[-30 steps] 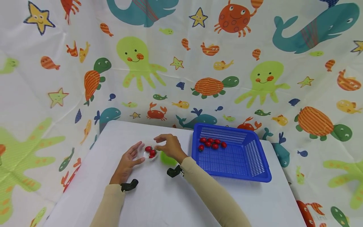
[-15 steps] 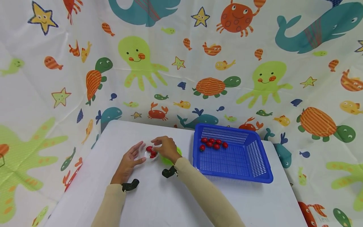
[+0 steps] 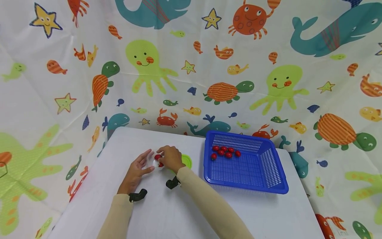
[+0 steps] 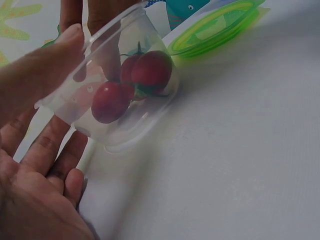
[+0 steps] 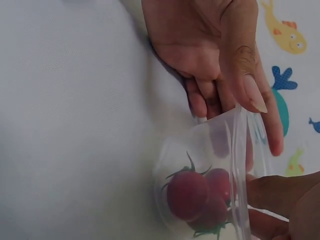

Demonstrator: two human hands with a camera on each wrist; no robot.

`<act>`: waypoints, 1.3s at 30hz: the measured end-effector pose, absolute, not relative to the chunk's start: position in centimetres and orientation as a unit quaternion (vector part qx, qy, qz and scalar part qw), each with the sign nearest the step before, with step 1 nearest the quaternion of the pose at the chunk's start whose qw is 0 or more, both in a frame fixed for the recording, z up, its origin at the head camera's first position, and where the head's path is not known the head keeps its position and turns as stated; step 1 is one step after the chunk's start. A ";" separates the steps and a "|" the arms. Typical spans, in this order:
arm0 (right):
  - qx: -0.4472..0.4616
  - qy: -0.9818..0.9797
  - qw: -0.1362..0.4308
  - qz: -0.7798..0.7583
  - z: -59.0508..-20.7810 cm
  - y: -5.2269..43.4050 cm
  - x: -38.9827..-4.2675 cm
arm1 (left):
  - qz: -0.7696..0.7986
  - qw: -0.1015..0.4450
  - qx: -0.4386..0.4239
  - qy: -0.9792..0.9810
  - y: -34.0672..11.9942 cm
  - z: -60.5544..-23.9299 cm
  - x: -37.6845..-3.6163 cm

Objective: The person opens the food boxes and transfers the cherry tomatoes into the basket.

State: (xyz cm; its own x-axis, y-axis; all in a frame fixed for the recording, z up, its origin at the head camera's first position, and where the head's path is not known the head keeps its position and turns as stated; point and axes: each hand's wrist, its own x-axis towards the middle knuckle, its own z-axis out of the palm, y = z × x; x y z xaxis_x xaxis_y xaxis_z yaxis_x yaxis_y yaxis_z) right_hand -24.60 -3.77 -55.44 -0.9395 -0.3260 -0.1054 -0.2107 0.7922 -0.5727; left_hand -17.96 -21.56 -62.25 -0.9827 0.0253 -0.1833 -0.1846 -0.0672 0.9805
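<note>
Clear plastic: a small see-through cup [image 4: 117, 90] stands on the white bench [image 3: 179, 212], left of centre, with a few red cherry tomatoes [image 4: 132, 82] inside it.

Left hand: the left hand [image 3: 135, 171] rests on the bench with fingers straight, its fingertips [image 4: 70, 37] touching the cup's left wall and rim; nothing is curled round the cup.

Right hand: the right hand [image 3: 170, 157] sits over the cup's mouth from the right, fingers curled downward toward the tomatoes. Whether the fingers already pinch one cannot be told from any view.

Key relation: the cup lies between the two hands, just ahead of the left palm and directly beneath the right fingers. The right hand is the nearer to the tomatoes; the left only steadies the cup wall.

Cup attitude: in the wrist views the cup looks tipped, its open mouth leaning toward the right hand, though how far is unclear.

Lid: a lime-green lid [image 3: 186, 161] lies flat on the bench just right of the right hand, apart from the cup.

Basket: a blue mesh basket [image 3: 268, 172] stands farther right, with more red tomatoes [image 3: 225, 152] clustered near its far left corner.

Backdrop: a sea-creature print curtain [image 3: 191, 66] hangs around the bench.
</note>
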 end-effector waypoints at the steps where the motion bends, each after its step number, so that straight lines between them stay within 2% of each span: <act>1: -0.144 0.943 0.100 -0.282 -55.4 -3.9 -24.6 | 0.728 0.071 -0.059 0.679 -21.6 -62.2 -18.0; 12: -0.147 0.944 0.159 -0.251 -55.1 -5.3 -24.9 | 0.728 0.069 -0.056 0.680 -21.5 -62.2 -18.0; 28: -0.185 0.914 0.236 -0.272 -54.8 -4.5 -25.5 | 0.725 0.068 -0.055 0.683 -21.7 -62.4 -17.9; 39: -0.189 0.889 0.240 -0.342 -54.8 -3.7 -25.3 | 0.728 0.070 -0.049 0.680 -21.8 -62.5 -17.8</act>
